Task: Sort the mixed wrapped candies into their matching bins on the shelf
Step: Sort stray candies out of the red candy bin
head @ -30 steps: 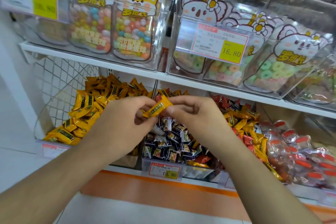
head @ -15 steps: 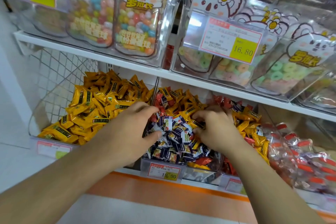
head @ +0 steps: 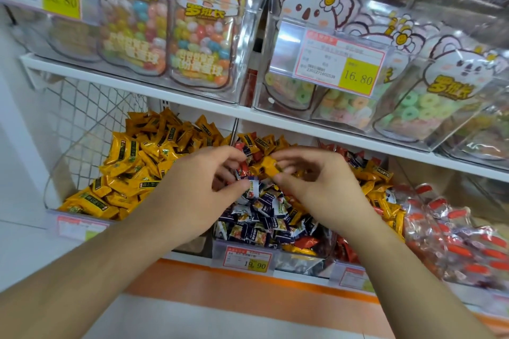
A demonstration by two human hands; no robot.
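Two hands: both were up at frame centre, over the middle bin [head: 303,263] on the lower shelf.
Right hand [head: 325,187]: its grip pinched one orange candy [head: 269,165] between thumb and fingertips, lifted just above the pile.
Left hand [head: 198,187]: fingers curled, tips right beside that same candy; whether its grip actually touched the wrapper, I could not tell.
Middle bin: a mixed heap, dark blue candies [head: 264,212] in front, orange and red ones behind.
Left bin [head: 71,146]: wire mesh, centre left of the frame, heaped with orange candies [head: 132,170].
Right bin: red-and-clear wrapped sweets [head: 454,239], lower right.
Upper shelf [head: 192,104]: clear boxes of cartoon-printed candy bags across the top.
Price tags: 19.90 tag [head: 248,259] on the middle bin, 16.80 tag [head: 338,63] above.
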